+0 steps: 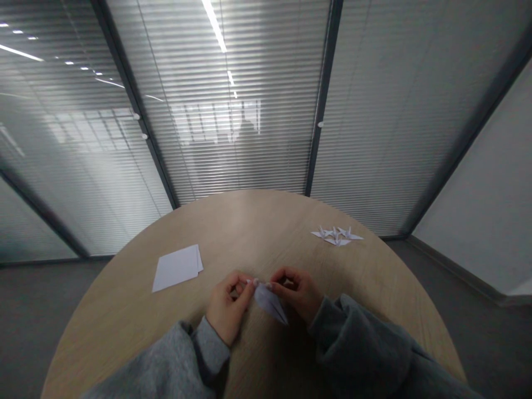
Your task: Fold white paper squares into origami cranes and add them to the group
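Between my hands is a folded piece of white paper (270,303), its pointed end hanging down toward me and to the right. My left hand (230,302) pinches its upper left edge between thumb and forefinger. On the upper right edge, the thumb and forefinger of my right hand (298,291) are closed as well. My fingertips cover the top of the fold, so its exact shape there is hidden. Both hands are just above the near middle of the round wooden table (249,233).
Several folded white paper cranes (336,236) sit together at the table's right. Flat white paper sheets (177,267) lie overlapping on the left. Behind the table's curved far edge stand glass panels with blinds (245,155); a pale wall (490,194) rises at the right.
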Demonstrator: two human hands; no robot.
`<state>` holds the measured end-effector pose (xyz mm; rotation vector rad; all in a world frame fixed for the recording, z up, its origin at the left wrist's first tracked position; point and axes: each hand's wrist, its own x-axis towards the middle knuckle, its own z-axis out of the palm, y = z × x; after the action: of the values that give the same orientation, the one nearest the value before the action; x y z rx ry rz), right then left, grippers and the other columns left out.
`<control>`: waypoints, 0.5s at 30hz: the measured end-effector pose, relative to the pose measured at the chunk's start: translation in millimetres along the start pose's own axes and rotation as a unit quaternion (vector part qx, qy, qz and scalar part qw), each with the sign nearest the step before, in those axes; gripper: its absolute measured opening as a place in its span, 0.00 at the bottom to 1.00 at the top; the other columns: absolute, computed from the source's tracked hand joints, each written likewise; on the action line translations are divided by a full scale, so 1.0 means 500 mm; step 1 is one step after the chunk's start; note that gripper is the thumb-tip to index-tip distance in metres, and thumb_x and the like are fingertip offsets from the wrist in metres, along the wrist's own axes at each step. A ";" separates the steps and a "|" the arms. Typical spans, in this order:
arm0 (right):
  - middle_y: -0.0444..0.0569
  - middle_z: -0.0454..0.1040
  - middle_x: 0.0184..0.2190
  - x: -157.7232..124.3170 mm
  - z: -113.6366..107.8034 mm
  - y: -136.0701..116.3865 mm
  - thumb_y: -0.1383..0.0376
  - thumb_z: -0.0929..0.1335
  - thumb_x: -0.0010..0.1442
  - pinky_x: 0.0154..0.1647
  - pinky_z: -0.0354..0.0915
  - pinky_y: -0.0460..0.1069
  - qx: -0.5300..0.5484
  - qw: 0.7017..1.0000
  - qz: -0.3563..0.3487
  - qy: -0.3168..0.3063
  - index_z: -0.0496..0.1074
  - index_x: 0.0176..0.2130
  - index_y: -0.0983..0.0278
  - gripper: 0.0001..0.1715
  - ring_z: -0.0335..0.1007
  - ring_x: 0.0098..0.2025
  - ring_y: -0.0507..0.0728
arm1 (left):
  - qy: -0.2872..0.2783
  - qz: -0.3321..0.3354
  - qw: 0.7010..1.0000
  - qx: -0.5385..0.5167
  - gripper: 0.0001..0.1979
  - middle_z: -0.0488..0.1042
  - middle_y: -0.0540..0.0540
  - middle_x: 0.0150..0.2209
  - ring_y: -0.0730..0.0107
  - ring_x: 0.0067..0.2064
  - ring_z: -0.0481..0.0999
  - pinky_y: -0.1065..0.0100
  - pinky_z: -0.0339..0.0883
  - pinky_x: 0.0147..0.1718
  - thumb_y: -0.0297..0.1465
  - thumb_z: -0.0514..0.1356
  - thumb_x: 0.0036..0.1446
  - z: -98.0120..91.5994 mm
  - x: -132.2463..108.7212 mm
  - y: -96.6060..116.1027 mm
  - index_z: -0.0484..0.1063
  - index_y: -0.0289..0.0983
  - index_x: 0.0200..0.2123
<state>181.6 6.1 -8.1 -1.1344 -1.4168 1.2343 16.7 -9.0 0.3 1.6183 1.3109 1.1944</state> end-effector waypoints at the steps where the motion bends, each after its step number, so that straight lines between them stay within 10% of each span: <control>1: 0.41 0.66 0.19 0.001 -0.001 0.002 0.49 0.74 0.39 0.24 0.57 0.46 0.007 1.000 0.001 0.004 0.68 0.22 0.65 0.23 0.61 0.23 0.50 | 0.005 -0.006 1.000 -0.011 0.16 0.62 0.53 0.18 0.73 0.21 0.62 0.72 0.58 0.19 0.43 0.58 0.50 -0.001 0.000 0.000 0.70 0.35 0.24; 15: 0.39 0.63 0.16 0.014 -0.007 0.018 0.45 0.73 0.38 0.22 0.51 0.46 0.054 0.998 0.014 -0.020 0.67 0.22 0.64 0.26 0.56 0.20 0.48 | 0.018 -0.027 0.993 -0.113 0.18 0.62 0.55 0.17 0.76 0.18 0.62 0.75 0.59 0.15 0.46 0.62 0.47 0.002 0.009 -0.014 0.69 0.35 0.26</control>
<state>184.7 14.1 -16.5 -1.0646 -1.3510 1.3439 15.7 -2.9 -5.3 1.3965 1.1874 1.2947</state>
